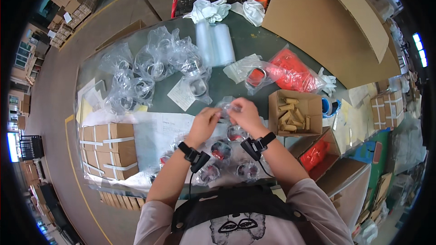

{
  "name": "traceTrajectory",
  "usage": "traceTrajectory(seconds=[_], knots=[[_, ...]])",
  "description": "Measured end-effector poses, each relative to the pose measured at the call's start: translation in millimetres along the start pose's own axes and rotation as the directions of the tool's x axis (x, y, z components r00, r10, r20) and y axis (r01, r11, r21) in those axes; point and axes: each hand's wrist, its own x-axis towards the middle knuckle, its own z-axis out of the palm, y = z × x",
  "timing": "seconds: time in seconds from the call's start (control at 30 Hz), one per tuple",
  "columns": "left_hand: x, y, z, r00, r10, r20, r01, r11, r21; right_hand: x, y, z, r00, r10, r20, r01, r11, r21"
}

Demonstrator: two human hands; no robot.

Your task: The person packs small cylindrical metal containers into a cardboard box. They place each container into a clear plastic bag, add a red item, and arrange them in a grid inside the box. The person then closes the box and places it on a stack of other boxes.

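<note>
Both my hands meet over the middle of the table at a clear plastic bag (226, 103). A round, metallic-looking part seems to be inside it, though my fingers hide most of it. My left hand (206, 121) pinches the bag's left side with fingertips together. Fingers bent, my right hand (245, 114) grips it from the right. Just below my hands and between my forearms lie several round metal parts in clear bags, one with red showing inside (221, 149). Above my left hand, a bagged metal ring (198, 86) lies beside a white paper slip (181, 95).
More bagged rings (156, 69) cluster at left, above strapped cartons (109, 149). Clear plastic rolls (220, 45) lie at the back. On the right are a bag of red items (293, 70), an open box of tan pieces (278, 104), blue tape (327, 107) and a large cardboard box (318, 27).
</note>
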Motion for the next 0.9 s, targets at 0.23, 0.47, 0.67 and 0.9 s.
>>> traceTrajectory(seconds=[0.23, 0.47, 0.67, 0.9], knots=[[-1.8, 4.9, 19.4, 0.999, -0.026, 0.039, 0.012, 0.948, 0.319, -13.8, 9.6, 3.2, 0.867, -0.46, 0.19, 0.414, 0.455, -0.788], [-7.5, 38.5, 5.7, 0.985, -0.014, 0.171, -0.062, 0.901, 0.429, 3.5, 9.6, -2.8, 0.923, -0.126, 0.364, 0.383, 0.385, -0.839], [-3.5, 31.1, 23.8, 0.982, -0.075, 0.173, -0.058, 0.753, 0.656, 29.9, 3.4, -16.9, 0.938, -0.032, 0.345, 0.243, 0.772, -0.588], [-15.3, 17.7, -33.7, 0.983, -0.161, 0.089, 0.048, 0.693, 0.72, 23.4, -13.1, -51.0, 0.883, 0.153, -0.444, 0.034, 0.922, 0.385]])
